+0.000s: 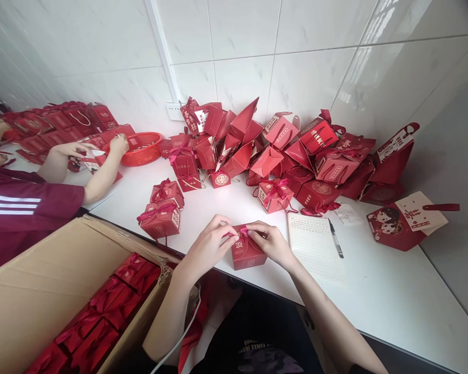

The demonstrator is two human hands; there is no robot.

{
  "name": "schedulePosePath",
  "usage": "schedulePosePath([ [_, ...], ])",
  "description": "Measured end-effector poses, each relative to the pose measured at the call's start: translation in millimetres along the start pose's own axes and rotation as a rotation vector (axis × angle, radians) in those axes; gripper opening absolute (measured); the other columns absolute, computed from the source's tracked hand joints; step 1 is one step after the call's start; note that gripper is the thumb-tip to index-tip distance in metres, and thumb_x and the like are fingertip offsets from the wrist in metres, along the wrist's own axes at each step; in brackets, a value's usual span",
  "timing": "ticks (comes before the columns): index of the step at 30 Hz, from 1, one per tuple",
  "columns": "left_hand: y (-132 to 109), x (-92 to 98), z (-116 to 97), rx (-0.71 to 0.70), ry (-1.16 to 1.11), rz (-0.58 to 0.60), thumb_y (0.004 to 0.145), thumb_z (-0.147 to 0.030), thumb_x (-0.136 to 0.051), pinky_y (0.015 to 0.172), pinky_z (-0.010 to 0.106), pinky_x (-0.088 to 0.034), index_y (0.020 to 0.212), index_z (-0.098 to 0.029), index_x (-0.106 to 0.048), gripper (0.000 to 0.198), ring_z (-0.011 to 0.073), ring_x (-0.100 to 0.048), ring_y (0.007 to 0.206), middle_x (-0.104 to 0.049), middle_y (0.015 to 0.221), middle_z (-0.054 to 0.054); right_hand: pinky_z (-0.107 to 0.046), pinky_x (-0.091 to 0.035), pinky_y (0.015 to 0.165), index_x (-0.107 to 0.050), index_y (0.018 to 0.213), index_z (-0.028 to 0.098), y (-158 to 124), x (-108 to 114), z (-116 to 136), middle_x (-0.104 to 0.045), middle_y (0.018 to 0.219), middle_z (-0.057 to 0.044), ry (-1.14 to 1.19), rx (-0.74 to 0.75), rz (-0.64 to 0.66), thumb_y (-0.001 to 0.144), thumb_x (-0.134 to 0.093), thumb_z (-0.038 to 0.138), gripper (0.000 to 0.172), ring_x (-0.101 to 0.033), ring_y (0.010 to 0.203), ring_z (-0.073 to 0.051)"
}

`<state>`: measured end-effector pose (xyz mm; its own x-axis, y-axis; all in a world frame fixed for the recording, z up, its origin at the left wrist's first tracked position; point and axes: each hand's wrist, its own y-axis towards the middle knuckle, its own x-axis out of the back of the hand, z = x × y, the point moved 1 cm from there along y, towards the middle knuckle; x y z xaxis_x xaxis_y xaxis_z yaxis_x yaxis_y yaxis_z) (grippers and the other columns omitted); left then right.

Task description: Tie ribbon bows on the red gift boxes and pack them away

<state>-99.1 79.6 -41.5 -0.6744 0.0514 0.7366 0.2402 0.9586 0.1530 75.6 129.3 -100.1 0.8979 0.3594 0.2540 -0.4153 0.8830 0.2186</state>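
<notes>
The red gift box (248,257) stands upright on the counter (378,283) right in front of you, its near side close to the counter's front edge, so there is little room on your side of it. A pink ribbon (244,232) crosses its top. Behind it, a stretch of white counter reaches back to a bow-tied box (275,196) and the heap of red boxes (234,156) against the wall (242,47).

Your left hand (214,240) comes in from the left with the wrist bent inward, thumb and forefinger pinched together at the ribbon. Your right hand (272,243) reaches over the box's right side, palm down, thumb and forefinger closed on the ribbon near its middle; both forearms angle in from below.

To the right, just beyond that hand, lies an open notebook (314,249) with a pen (336,239) along its right edge; farther right, the counter runs on to a white-and-red box (388,227). On the left, two bow-tied boxes stand near your left hand, and a cardboard carton (31,265) borders the front edge. Past it, a co-worker's maroon sleeve (58,200) reaches over the counter.
</notes>
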Motion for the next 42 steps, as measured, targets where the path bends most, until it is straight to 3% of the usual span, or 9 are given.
schedulePosePath([
  [3,7,0.0,-3,-0.042,0.009,0.019,0.089,-0.029,-0.043,0.075,0.028,-0.042,0.087,-0.022,-0.062,0.021,0.0151,-0.055,0.078,-0.054,0.094,0.003,-0.033,-0.048,0.079,-0.059,0.088,0.022,-1,-3,-1,-0.068,0.087,-0.003,0.084,-0.049,-0.03,0.081,-0.054,0.033,0.015,-0.063,0.082,-0.017],
  [7,18,0.2,-7,-0.101,0.094,0.033,0.09,-0.026,-0.042,0.074,0.028,-0.041,0.088,-0.023,-0.063,0.021,0.0169,-0.054,0.081,-0.059,0.085,0.002,-0.034,-0.048,0.081,-0.052,0.099,0.022,0,-4,-3,-0.069,0.084,-0.002,0.148,-0.089,-0.059,0.078,-0.057,0.032,0.023,-0.064,0.084,-0.017],
  [11,29,1.8,-11,-0.157,0.164,0.04,0.089,-0.025,-0.042,0.071,0.028,-0.04,0.087,-0.022,-0.063,0.021,0.0172,-0.054,0.081,-0.058,0.088,0.002,-0.032,-0.047,0.077,-0.06,0.087,0.02,1,-3,-2,-0.068,0.086,-0.003,0.091,-0.089,-0.008,0.079,-0.054,0.031,0.015,-0.063,0.083,-0.018],
  [17,42,-1.6,-14,-0.205,0.072,0.131,0.087,-0.024,-0.042,0.07,0.028,-0.041,0.082,-0.023,-0.066,0.024,0.016,-0.055,0.077,-0.057,0.088,0.002,-0.03,-0.044,0.067,-0.059,0.077,0.021,1,-2,0,-0.063,0.074,0.0,-0.028,-0.061,-0.028,0.078,-0.053,0.029,0.01,-0.057,0.069,-0.016],
  [20,48,-5.2,-9,-0.18,-0.023,0.122,0.083,-0.021,-0.046,0.073,0.027,-0.042,0.081,-0.023,-0.065,0.019,0.016,-0.055,0.078,-0.06,0.087,0.001,-0.031,-0.045,0.07,-0.054,0.082,0.022,2,-3,-1,-0.064,0.076,0.001,0.06,-0.068,-0.021,0.077,-0.055,0.03,0.01,-0.059,0.073,-0.017],
  [25,55,-16.7,15,-0.016,-0.23,0.06,0.078,-0.023,-0.055,0.072,0.026,-0.044,0.082,-0.022,-0.062,0.008,0.0159,-0.059,0.078,-0.063,0.084,-0.001,-0.03,-0.045,0.066,-0.041,0.093,0.025,1,-5,-6,-0.065,0.074,0.002,0.225,-0.136,-0.035,0.073,-0.063,0.036,0.031,-0.06,0.068,-0.016],
  [28,53,-26.0,31,0.024,-0.247,0.031,0.079,-0.027,-0.055,0.076,0.028,-0.044,0.08,-0.021,-0.061,0.009,0.0173,-0.059,0.082,-0.064,0.084,0.0,-0.029,-0.045,0.065,-0.039,0.091,0.025,0,-7,-8,-0.065,0.074,0.002,0.308,-0.148,-0.041,0.072,-0.066,0.041,0.037,-0.06,0.068,-0.016],
  [32,44,-34.3,42,-0.043,-0.192,-0.029,0.082,-0.024,-0.052,0.08,0.03,-0.043,0.077,-0.021,-0.061,0.011,0.0178,-0.057,0.086,-0.062,0.083,0.002,-0.029,-0.046,0.064,-0.039,0.087,0.025,-1,-8,-9,-0.066,0.073,0.001,0.373,-0.146,-0.074,0.07,-0.068,0.046,0.04,-0.062,0.07,-0.017],
  [42,17,-42.2,32,-0.131,-0.19,-0.098,0.079,-0.018,-0.054,0.095,0.037,-0.041,0.077,-0.019,-0.063,0.009,0.0206,-0.054,0.105,-0.063,0.104,0.006,-0.03,-0.047,0.071,-0.045,0.088,0.023,-4,-7,-5,-0.063,0.081,-0.001,0.269,-0.067,-0.118,0.076,-0.062,0.035,0.025,-0.062,0.078,-0.016],
])
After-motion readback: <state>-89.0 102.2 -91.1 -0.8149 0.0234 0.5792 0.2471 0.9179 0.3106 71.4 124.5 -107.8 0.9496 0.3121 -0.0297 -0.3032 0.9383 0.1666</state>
